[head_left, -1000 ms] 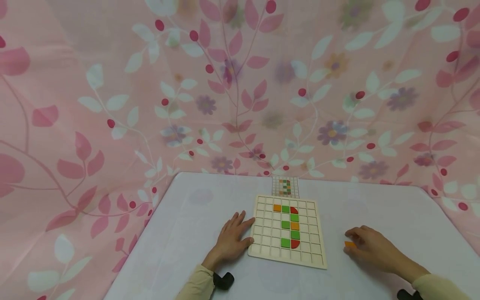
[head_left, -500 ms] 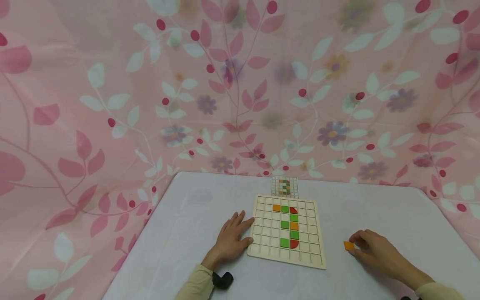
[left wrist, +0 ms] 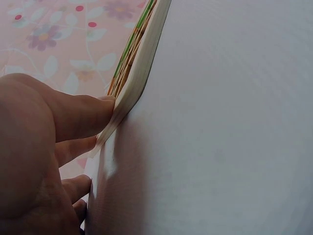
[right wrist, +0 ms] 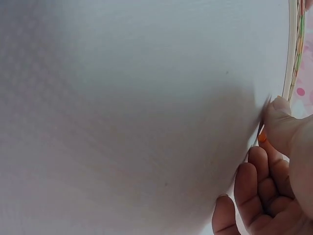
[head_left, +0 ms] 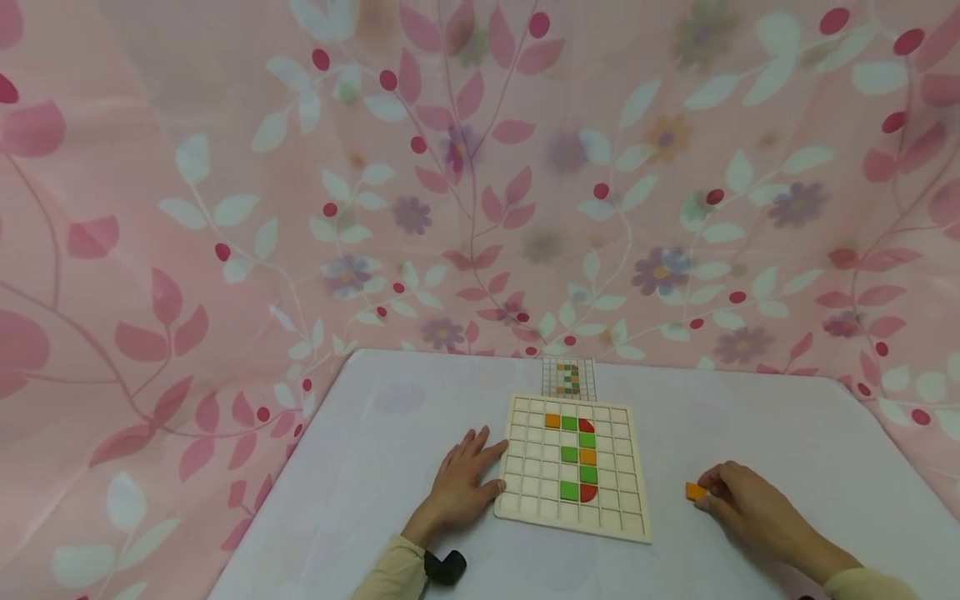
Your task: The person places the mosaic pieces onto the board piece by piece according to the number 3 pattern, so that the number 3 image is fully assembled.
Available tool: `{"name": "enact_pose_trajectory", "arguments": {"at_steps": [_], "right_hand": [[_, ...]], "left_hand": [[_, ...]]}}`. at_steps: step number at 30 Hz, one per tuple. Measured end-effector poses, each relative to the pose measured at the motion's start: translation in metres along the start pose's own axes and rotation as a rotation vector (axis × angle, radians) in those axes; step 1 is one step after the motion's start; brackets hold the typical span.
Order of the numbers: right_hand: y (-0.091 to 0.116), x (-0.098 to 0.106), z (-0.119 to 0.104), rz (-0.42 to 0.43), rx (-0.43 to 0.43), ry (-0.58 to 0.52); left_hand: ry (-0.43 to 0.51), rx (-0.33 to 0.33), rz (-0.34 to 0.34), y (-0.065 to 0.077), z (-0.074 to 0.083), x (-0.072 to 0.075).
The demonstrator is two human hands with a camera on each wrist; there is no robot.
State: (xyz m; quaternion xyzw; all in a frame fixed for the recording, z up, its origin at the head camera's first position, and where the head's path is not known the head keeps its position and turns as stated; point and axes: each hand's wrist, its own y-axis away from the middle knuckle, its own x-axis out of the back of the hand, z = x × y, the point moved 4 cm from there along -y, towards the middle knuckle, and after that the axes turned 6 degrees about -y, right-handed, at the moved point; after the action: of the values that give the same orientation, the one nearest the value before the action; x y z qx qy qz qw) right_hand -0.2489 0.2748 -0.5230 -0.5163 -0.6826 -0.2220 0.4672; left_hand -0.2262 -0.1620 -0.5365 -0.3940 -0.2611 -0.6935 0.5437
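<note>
A pale wooden grid board (head_left: pixel 536 479) lies on the table, with green, orange and red tiles set in some of its squares. Against its left edge rest the thumb and index fingertip of my left hand (head_left: pixel 465 482), the fingers spread and fairly straight. In the left wrist view the thumb (left wrist: pixel 85 115) touches the board's rim (left wrist: pixel 142 73). To the right of the board, my right hand (head_left: pixel 753 508) pinches an orange tile (head_left: pixel 694 492) between thumb and fingers, low over the table. Only a sliver of that orange tile (right wrist: pixel 262 136) shows in the right wrist view.
A small printed grid card (head_left: pixel 569 379) with a coloured pattern lies just behind the board. The white-covered table (head_left: pixel 420 392) ends at a pink floral curtain (head_left: pixel 480 208) at the back. A black strap piece (head_left: pixel 446 567) sits at the left wrist.
My right hand has turned and shifted slightly, so more of the orange tile shows beyond its fingertips. The left hand and the board stay put; the head view tilts slightly.
</note>
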Motion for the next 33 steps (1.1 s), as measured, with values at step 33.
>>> {"name": "enact_pose_trajectory", "arguments": {"at_steps": [33], "right_hand": [[-0.035, -0.022, -0.075, -0.129, -0.044, -0.121]], "left_hand": [[-0.005, -0.002, -0.001, 0.001, -0.002, -0.002]]}}
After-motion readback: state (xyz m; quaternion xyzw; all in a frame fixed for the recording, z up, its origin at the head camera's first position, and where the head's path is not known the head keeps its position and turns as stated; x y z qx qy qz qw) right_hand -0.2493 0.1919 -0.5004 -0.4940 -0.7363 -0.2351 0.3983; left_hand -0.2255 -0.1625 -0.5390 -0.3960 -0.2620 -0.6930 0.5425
